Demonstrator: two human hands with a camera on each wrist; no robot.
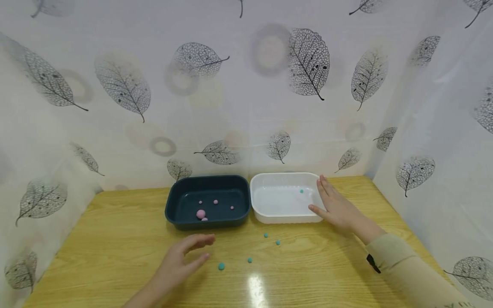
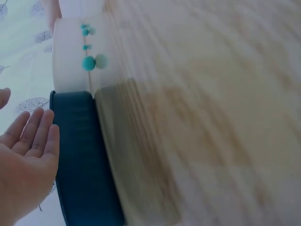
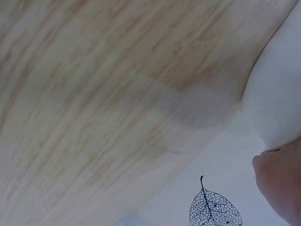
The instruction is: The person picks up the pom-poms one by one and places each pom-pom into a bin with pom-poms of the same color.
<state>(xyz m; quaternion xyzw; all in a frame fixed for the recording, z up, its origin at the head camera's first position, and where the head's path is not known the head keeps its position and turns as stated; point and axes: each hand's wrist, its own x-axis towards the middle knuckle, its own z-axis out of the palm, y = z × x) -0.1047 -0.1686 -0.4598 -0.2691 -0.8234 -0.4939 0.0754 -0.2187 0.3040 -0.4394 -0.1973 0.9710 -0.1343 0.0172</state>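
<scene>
My right hand (image 1: 337,207) is at the right end of the white tray (image 1: 283,220), its fingers straight and spread and overlapping the rim in the head view. One small teal ball (image 1: 301,191) lies inside that tray. My left hand (image 1: 179,259) hovers above the table in front of the dark blue tray (image 1: 209,224), fingers loosely bent, thumb apart, nothing between them. The left wrist view shows its open palm and relaxed fingers (image 2: 35,132). Several pink balls, among them a larger one (image 1: 200,214), sit in the dark tray.
Several teal balls lie loose on the wooden table (image 1: 115,248) before the trays, the biggest ball (image 1: 221,266) nearest my left hand. Both trays stand side by side at the table's back edge, against a leaf-patterned curtain (image 1: 239,107) that also hangs along both sides.
</scene>
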